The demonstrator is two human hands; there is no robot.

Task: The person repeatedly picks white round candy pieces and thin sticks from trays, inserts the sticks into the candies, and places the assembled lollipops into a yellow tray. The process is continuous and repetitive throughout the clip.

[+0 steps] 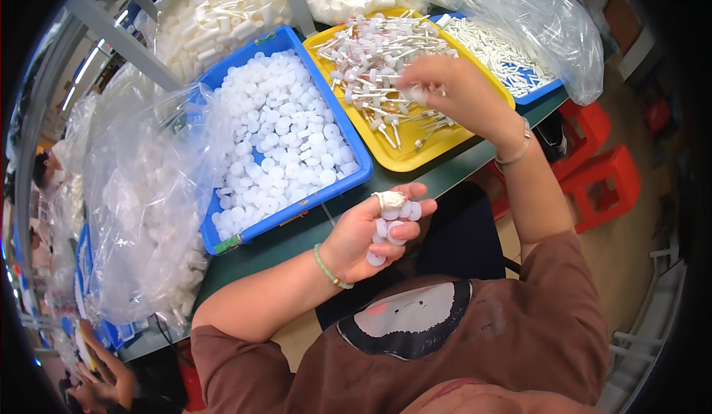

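Several translucent white round plastic caps (397, 230) lie in my left hand (354, 237), whose fingers curl around them. A cream-coloured covering (390, 200) wraps the tip of its thumb. Over the yellow tray (406, 163) my right hand (463, 91) is closed in a pinch, with a blurred whitish piece at its fingertips that I cannot make out. In that tray lies a heap of thin white stems with round caps on them (371, 58). Left of it, a blue tray (293, 212) holds many loose caps (278, 132) like those in my left hand.
Farther right, a second blue tray (545, 93) contains small white tubes (504, 50), partly under a clear plastic bag (564, 24). Bags of white parts (222, 21) stand behind. Another plastic bag (144, 191) crowds the left. Red stools (604, 188) stand right of the green table (437, 180).
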